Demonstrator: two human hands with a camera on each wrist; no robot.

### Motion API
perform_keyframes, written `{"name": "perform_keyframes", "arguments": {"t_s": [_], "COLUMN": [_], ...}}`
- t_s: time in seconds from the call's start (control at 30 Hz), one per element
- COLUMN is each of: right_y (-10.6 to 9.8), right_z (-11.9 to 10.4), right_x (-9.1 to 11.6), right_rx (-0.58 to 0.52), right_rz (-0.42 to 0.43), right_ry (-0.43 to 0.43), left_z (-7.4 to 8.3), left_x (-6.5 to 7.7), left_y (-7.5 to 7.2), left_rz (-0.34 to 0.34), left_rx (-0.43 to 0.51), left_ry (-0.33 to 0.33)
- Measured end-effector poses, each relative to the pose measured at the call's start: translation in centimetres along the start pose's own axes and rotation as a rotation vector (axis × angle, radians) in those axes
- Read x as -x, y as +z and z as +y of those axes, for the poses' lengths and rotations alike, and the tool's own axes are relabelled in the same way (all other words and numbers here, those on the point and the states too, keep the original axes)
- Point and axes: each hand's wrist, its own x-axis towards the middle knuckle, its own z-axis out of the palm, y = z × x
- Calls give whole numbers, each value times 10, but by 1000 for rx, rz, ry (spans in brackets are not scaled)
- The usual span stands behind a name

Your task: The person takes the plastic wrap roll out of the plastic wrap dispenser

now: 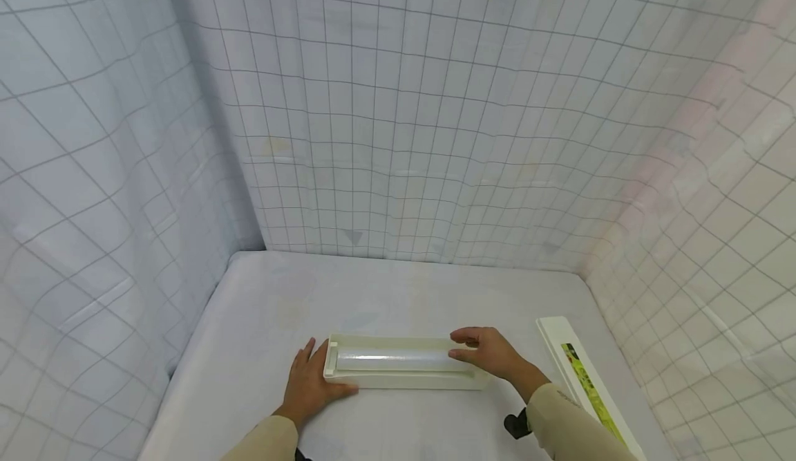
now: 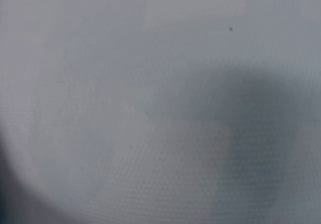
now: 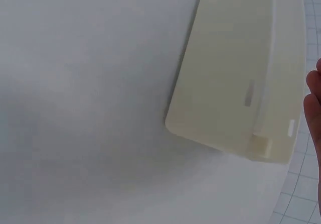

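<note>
A long cream plastic box (image 1: 404,382) with an open top lies on the table, a shiny roll of clear film (image 1: 398,359) inside it. At the box's left end rests my left hand (image 1: 311,381), its thumb along the front side and its fingers spread at the end and back corner. Over the right end of the roll is my right hand (image 1: 491,356), thumb and forefinger apart. In the right wrist view, its fingertips (image 3: 313,91) show at the edge beside the box (image 3: 225,73). The left wrist view has only white cloth (image 2: 150,108) and a shadow.
A long white lid (image 1: 553,330) with a green picture label (image 1: 587,385) lies slantwise at the table's right side. White cloth covers the table (image 1: 385,288). Grid-patterned curtains (image 1: 398,136) enclose it at the back and both sides.
</note>
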Motion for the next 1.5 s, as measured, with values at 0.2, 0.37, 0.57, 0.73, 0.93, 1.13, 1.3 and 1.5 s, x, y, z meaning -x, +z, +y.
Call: {"name": "perform_keyframes", "arguments": {"t_s": [0.2,0.37,0.57,0.73,0.93,1.13,1.3,1.5], "right_y": [14,22,31,35,38,39,43,47], "right_z": [1,3,7,10,14,15,14,15], "right_x": [-6,-10,-14,-14,-18,-20,-21,-24], "right_rx": [55,90,97,118,166,158,145,153], "right_rz": [-38,-34,-58,-50,-31,-35,-35,-28], "right_ry": [-27,-16,45,40,20,14,14,10], "left_z": [2,2,1,2,3,1,1,-1], "left_x": [0,0,3,4,2,1,2,1], "left_y": [-1,-1,2,2,0,1,2,3], "left_rz": [-3,6,49,68,21,15,22,31], "left_rx": [0,-4,-16,-19,-13,-17,-10,-8], "left_ry": [-5,1,27,37,4,-1,5,16]}}
